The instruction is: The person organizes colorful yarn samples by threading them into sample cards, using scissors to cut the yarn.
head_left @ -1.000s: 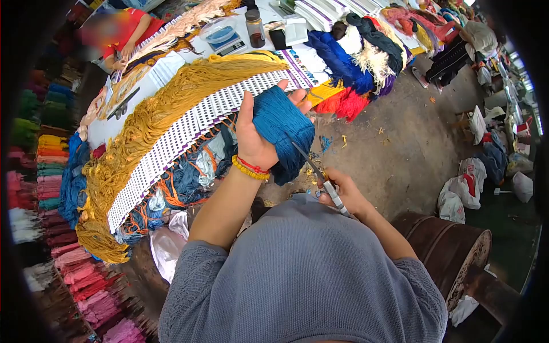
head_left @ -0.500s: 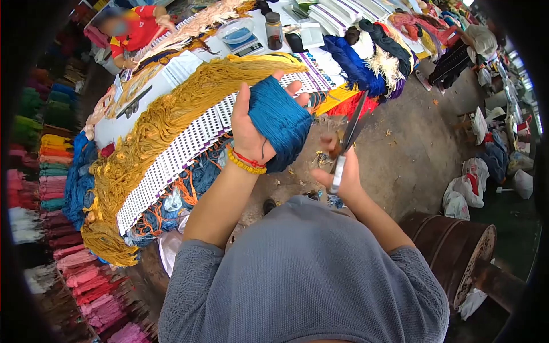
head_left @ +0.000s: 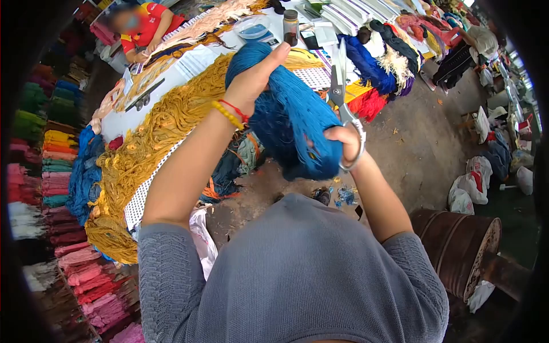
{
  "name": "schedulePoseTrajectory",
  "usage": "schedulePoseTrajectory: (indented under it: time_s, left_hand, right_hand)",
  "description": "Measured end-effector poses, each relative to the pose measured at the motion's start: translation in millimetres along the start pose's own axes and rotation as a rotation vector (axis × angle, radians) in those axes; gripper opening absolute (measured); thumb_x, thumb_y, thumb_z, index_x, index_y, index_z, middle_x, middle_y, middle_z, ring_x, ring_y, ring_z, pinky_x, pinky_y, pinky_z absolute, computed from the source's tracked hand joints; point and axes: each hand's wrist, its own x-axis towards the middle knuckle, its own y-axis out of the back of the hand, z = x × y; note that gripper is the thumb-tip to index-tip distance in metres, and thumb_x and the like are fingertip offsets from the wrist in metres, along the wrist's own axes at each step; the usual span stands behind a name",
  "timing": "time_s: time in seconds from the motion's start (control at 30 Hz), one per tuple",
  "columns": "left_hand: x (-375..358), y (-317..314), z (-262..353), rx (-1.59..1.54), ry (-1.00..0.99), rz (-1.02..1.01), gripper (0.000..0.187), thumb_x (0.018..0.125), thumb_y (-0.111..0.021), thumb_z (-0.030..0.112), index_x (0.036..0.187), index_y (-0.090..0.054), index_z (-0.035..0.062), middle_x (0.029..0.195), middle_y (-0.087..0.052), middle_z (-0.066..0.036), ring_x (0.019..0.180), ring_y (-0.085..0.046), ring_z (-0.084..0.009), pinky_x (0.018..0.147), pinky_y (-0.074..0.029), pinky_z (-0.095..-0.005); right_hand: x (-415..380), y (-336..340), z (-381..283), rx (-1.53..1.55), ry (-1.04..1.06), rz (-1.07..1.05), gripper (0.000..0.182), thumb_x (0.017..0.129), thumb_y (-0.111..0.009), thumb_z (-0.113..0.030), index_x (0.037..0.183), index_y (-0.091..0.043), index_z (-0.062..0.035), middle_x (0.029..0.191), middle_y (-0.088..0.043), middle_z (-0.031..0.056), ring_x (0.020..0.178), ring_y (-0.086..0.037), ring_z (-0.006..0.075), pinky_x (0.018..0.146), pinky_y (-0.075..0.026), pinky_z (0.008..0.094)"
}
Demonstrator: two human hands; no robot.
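Blue yarn (head_left: 297, 123) fills the middle of the view, a thick hank held up between both hands above the desk's (head_left: 123, 123) near edge. The left hand (head_left: 251, 80) is closed round the hank's upper end, thumb stretched along the top, with a yellow bead bracelet (head_left: 227, 114) and a red cord at the wrist. The right hand (head_left: 343, 140) grips the lower end, fingers curled into the strands; scissors (head_left: 340, 86) hang from the same hand, one handle loop round the fingers, the blades shut and pointing up and away from the person. The hank runs at a slant from upper left to lower right, the strands loose and bulging between the two grips.

Beneath the left forearm a long swathe of mustard yarn (head_left: 148, 143) lies over white cards (head_left: 140, 194) printed with rows of small squares, running along the desk. Further back stand a brown jar (head_left: 290, 27) and a clear tub (head_left: 254, 27), with stacks of papers beside them. Bundles of dark blue, black, cream, red and purple yarn (head_left: 372, 63) are heaped at the desk's far right end. Blue snippets (head_left: 345, 196) lie on the concrete floor below the hands. A second person in a red shirt (head_left: 154, 20) sits at the far left side of the desk. Skeins in green, yellow, pink and red (head_left: 51, 171) are stacked along the left. A rusty drum (head_left: 457, 246) stands at the right.
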Motion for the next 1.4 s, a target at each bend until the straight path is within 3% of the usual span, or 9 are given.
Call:
schedulePoseTrajectory:
  time_s: [0.1,0.57,0.67,0.87,1.03,1.07,1.17,1.27,1.4]
  left_hand:
    - [-12.1,21.4,-0.4,-0.13,0.143,-0.336,0.062,0.078,-0.053,0.055,0.118,-0.05,0.0076,0.108,-0.056,-0.002,0.097,-0.053,-0.0105,0.084,-0.04,-0.0305]
    - [-27.6,49.6,-30.1,-0.08,0.257,-0.21,0.058,0.079,-0.051,0.057,0.107,-0.056,0.0067,0.096,-0.061,-0.003,0.085,-0.059,-0.0095,0.076,-0.047,-0.0279]
    - [-29.2,57.1,-35.9,-0.12,0.283,-0.218,0.056,0.079,-0.05,0.058,0.107,-0.055,0.0089,0.095,-0.061,-0.002,0.084,-0.059,-0.0099,0.077,-0.047,-0.0307]
    - [-53.1,60.6,-59.8,-0.897,-0.072,-0.492,0.082,0.075,-0.037,0.068,0.128,-0.033,0.0057,0.123,-0.046,-0.011,0.111,-0.045,-0.0249,0.096,-0.032,-0.0451]
    - [-85.0,38.4,-128.7,-0.641,-0.027,-0.586,0.097,0.064,-0.054,0.068,0.133,-0.025,0.0061,0.131,-0.037,-0.006,0.118,-0.038,-0.0203,0.098,-0.032,-0.0386]
    - [-84.5,42.7,-120.1,-0.486,-0.08,-0.601,0.095,0.065,-0.057,0.066,0.133,-0.025,0.0057,0.131,-0.036,-0.007,0.119,-0.037,-0.0198,0.098,-0.032,-0.0369]
    - [-87.8,45.4,-109.0,-0.254,-0.087,-0.561,0.068,0.069,-0.073,0.021,0.124,-0.038,0.0013,0.117,-0.048,-0.006,0.108,-0.045,-0.0162,0.093,-0.036,-0.0291]
    - [-84.1,25.3,-107.0,-0.156,-0.282,-0.421,0.065,0.069,-0.074,0.022,0.121,-0.041,-0.0006,0.118,-0.047,-0.006,0.109,-0.045,-0.0165,0.091,-0.037,-0.0302]
    - [-78.9,15.8,-121.7,-0.31,-0.226,-0.383,0.049,0.076,-0.066,0.017,0.118,-0.046,0.0011,0.119,-0.049,-0.009,0.109,-0.045,-0.0158,0.093,-0.036,-0.0289]
  right_hand:
    - [0.5,11.6,14.0,0.116,-0.073,-0.142,0.069,0.056,-0.053,-0.016,0.12,-0.04,0.0061,0.093,-0.059,0.0207,0.071,-0.06,0.0262,0.066,-0.049,0.0314]
    - [-2.8,-21.2,43.6,0.347,0.007,-0.039,0.067,0.061,-0.049,-0.013,0.124,-0.035,0.0059,0.103,-0.056,0.0234,0.074,-0.061,0.028,0.061,-0.051,0.0341]
    - [-3.2,-50.2,38.6,0.383,0.061,0.071,0.067,0.062,-0.051,-0.014,0.124,-0.035,0.0057,0.112,-0.053,0.0216,0.088,-0.058,0.0281,0.073,-0.05,0.0355]
    - [20.6,-66.4,22.5,0.387,0.006,-0.25,0.057,0.069,-0.056,-0.025,0.116,-0.043,0.0048,0.096,-0.059,0.019,0.073,-0.06,0.0251,0.063,-0.05,0.0307]
    - [39.3,-104.6,-1.3,-0.147,-0.059,0.086,0.04,0.074,-0.055,-0.02,0.104,-0.051,0.0071,0.089,-0.061,0.0157,0.073,-0.061,0.023,0.067,-0.052,0.0312]
    - [41.4,-111.1,-0.9,-0.206,0.018,0.102,0.026,0.074,-0.06,-0.021,0.085,-0.057,0.0028,0.073,-0.061,0.0081,0.061,-0.058,0.0147,0.055,-0.048,0.0266]
    - [55.9,-112.9,2.9,-0.746,0.195,0.135,0.032,0.078,-0.059,-0.028,0.084,-0.055,0.0033,0.066,-0.057,0.0049,0.058,-0.05,0.0106,0.052,-0.042,0.0254]
    - [55.0,-143.9,-2.8,-1.622,0.155,0.095,0.043,0.08,-0.051,-0.04,0.088,-0.054,0.0028,0.077,-0.06,0.0229,0.076,-0.06,0.0348,0.067,-0.047,0.0426]
    - [60.2,-164.9,-2.0,-1.983,0.299,-0.072,0.037,0.074,-0.058,-0.029,0.091,-0.05,0.0026,0.081,-0.062,0.0198,0.076,-0.061,0.0337,0.067,-0.049,0.0428]
